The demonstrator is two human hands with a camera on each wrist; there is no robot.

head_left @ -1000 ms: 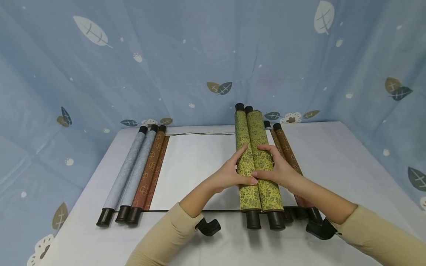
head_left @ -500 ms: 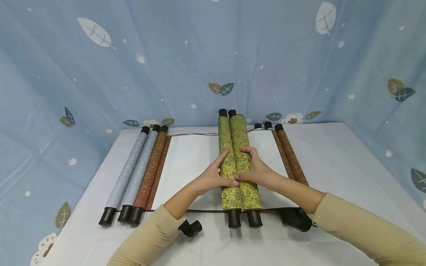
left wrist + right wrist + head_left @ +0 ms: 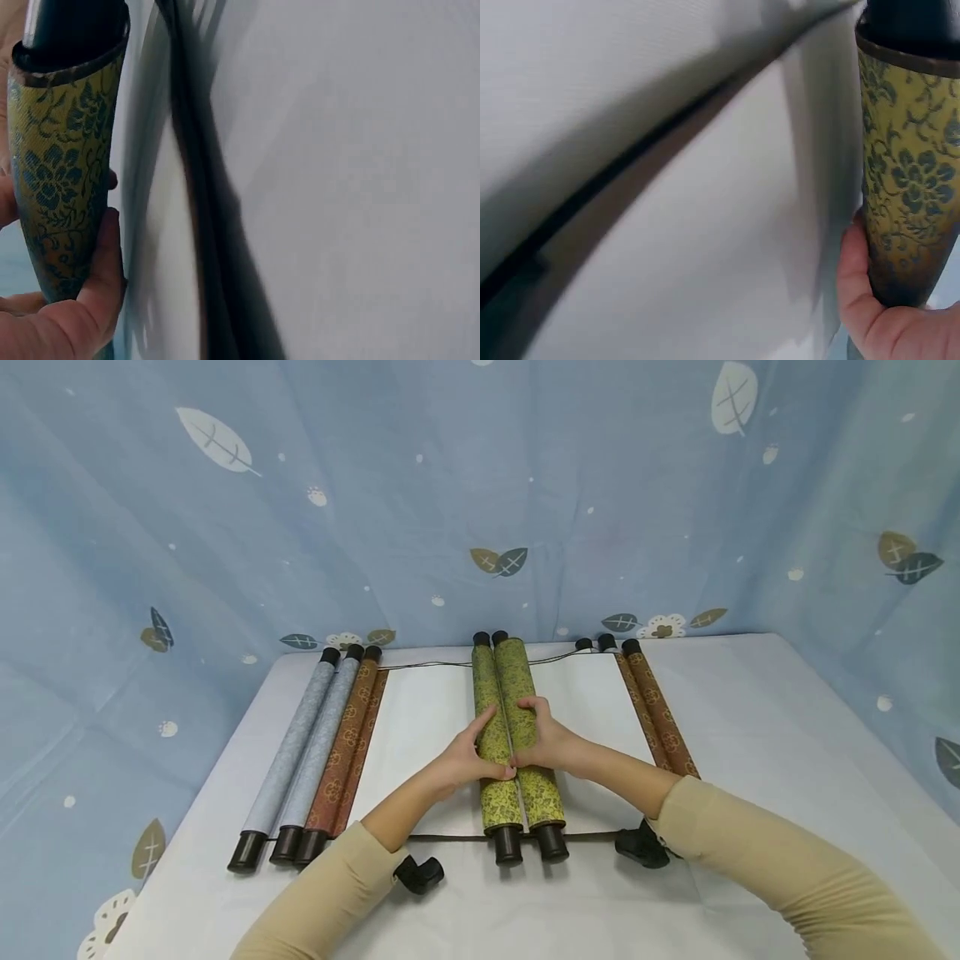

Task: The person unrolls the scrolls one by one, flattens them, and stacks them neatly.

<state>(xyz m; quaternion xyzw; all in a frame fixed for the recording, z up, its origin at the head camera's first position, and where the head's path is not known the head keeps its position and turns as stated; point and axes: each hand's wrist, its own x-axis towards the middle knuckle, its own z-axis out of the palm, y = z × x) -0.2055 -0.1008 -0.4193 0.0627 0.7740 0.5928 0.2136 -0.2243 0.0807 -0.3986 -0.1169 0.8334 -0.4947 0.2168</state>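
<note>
Across the whole upper frame hangs a blue backdrop cloth [image 3: 480, 485] printed with leaves; below it the white table [image 3: 750, 710] fills the lower half, with a pale unrolled sheet [image 3: 420, 727] lying flat at its centre. At the left of the table rest the grey-blue scrolls [image 3: 296, 752] and a brown scroll [image 3: 337, 756]; at the right lies another brown scroll [image 3: 660, 718].

Centre frame, the two yellow-green scrolls [image 3: 513, 735] lie side by side on the sheet, touching, their dark end caps toward the viewer. The left hand [image 3: 468, 760] curls its fingers and thumb round the left roll, and the right hand [image 3: 547, 747] grips the right roll likewise; the thumbs nearly meet over the seam. Both wrist views show fingers wrapped round floral fabric.

As a judgement, the pair is being carried or set down mid-table between the two side groups. A next move would call for keeping both rolls parallel and together.

No brand, label or readable writing shows anywhere.
</note>
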